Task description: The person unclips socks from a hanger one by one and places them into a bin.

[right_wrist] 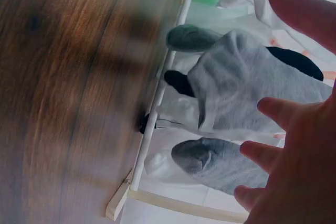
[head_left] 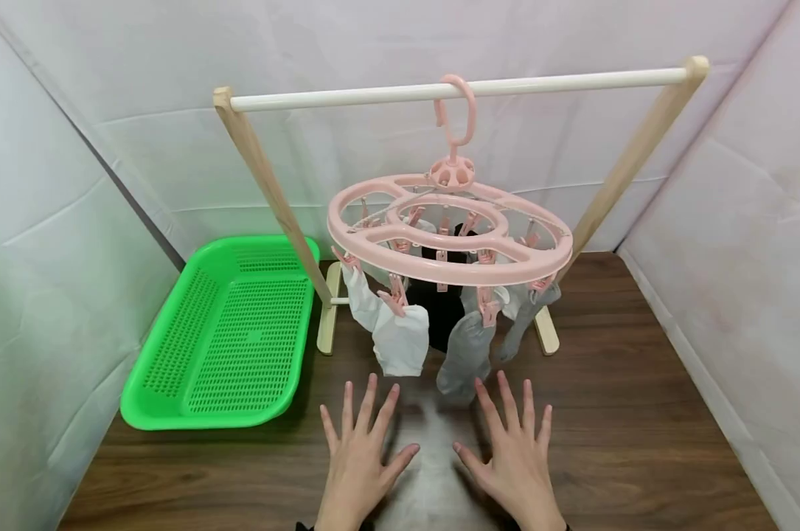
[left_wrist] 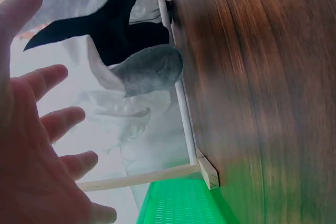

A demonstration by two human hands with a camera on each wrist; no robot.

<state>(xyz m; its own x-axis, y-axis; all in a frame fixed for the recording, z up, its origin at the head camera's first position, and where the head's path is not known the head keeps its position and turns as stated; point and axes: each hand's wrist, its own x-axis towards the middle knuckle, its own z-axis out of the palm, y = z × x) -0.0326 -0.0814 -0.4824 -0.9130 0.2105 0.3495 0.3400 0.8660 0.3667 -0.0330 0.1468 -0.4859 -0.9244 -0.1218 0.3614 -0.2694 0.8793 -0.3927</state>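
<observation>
A pink clip hanger point(head_left: 453, 273) hangs by its hook from a white rod. Its clips hold several socks: a white sock point(head_left: 402, 343) at the front, a grey sock point(head_left: 467, 354) to its right, another grey sock point(head_left: 522, 324) farther right, and black cloth point(head_left: 439, 310) behind. In the head view my left hand point(head_left: 360, 457) is held with fingers spread, below the white sock. Likewise spread, my right hand point(head_left: 515, 464) is below the grey socks, its fingertips near the front one. Neither hand holds anything. The wrist views show more grey and black socks point(left_wrist: 149, 69) hanging beyond the fingers.
A green plastic basket point(head_left: 247, 339) with slotted sides stands at the left on the dark wooden table point(head_left: 638, 413). The rod point(head_left: 572, 82) rests on two wooden side posts point(head_left: 273, 192) with feet on the table. White cloth walls point(head_left: 738, 243) enclose the table at the back and sides.
</observation>
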